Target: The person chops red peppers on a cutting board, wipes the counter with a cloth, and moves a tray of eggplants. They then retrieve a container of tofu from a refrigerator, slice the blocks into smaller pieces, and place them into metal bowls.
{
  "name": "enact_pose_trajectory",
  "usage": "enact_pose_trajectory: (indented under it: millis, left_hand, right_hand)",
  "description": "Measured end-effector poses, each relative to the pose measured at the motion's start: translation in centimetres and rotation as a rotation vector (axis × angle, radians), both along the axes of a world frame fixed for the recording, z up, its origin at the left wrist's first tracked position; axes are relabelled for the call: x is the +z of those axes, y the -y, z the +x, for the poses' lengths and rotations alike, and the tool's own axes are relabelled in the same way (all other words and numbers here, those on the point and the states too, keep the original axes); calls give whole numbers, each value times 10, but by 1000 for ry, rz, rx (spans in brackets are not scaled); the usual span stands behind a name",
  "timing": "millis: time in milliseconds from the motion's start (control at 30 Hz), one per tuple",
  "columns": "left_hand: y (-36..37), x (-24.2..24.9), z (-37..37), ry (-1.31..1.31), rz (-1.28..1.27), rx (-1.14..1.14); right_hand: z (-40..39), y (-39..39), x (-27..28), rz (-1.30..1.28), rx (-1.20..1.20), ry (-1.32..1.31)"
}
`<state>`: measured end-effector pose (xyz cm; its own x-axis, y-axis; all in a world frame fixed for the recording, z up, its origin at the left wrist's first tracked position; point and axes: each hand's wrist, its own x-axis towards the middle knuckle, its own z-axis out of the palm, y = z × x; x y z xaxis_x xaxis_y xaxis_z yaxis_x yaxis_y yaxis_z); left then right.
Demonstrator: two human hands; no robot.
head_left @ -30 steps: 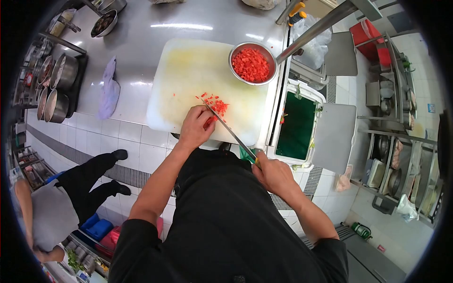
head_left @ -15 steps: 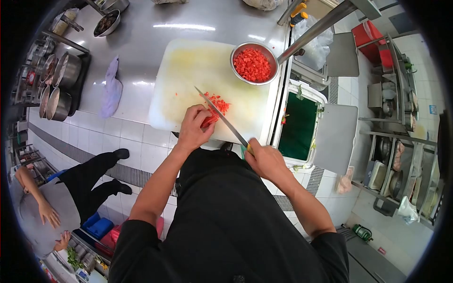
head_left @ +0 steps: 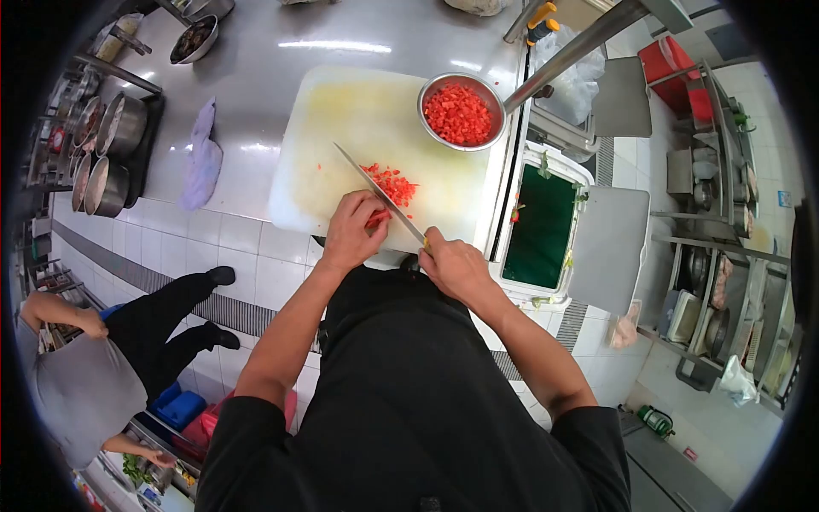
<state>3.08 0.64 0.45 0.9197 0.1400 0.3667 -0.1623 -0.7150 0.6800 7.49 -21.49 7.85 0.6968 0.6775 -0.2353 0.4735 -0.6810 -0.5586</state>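
Note:
My right hand [head_left: 454,266] is closed round the handle of a kitchen knife [head_left: 375,189], whose blade slants up and left over the cutting board [head_left: 320,111]. Curled fingers of my left hand [head_left: 354,230] press a piece of red vegetable [head_left: 378,218], perhaps bell pepper or tomato, against the board beside the blade. Just beyond the blade lies a loose heap of red dice [head_left: 395,185]. A metal bowl [head_left: 424,124] of diced red pieces [head_left: 461,115] rests on the board's far right corner.
A purple cloth [head_left: 202,162] lies on the steel counter [head_left: 247,94], left of the board. To the right stands an open bin [head_left: 539,222] with a dark green inside. Metal pots [head_left: 107,188] sit far left. Another person [head_left: 94,375] is at lower left.
My right hand and the knife have shifted up and left, the blade now lying across the near edge of the dice. My left hand stays nearly still. The other person's arms have moved.

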Motion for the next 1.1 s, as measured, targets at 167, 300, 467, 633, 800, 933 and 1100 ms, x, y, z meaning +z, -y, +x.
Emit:
enact_pose_trajectory:
  millis: [167, 300, 467, 633, 800, 933, 1100]
  left_hand:
    - [0, 14, -7, 43, -26, 18]
    - [-2, -6, -6, 2, 25, -2]
    - [-1, -8, -6, 61, 59, 18]
    - [-3, 5, -9, 41, 17, 21]
    - [-1, 7, -15, 32, -31, 69]
    - [-2, -8, -11, 49, 60, 42]
    - [-5, -6, -12, 56, 90, 53]
  right_hand:
    - [-18, 37, 52, -163, -7, -136]
    - [-34, 54, 47, -245, -13, -171]
    - [-24, 16, -11, -138, -23, -50]
    - [-4, -9, 10, -31, 21, -23]
    - [-22, 34, 52, -190, 27, -129]
    - [-35, 45, 37, -279, 5, -175]
    - [-19, 5, -8, -124, 4, -54]
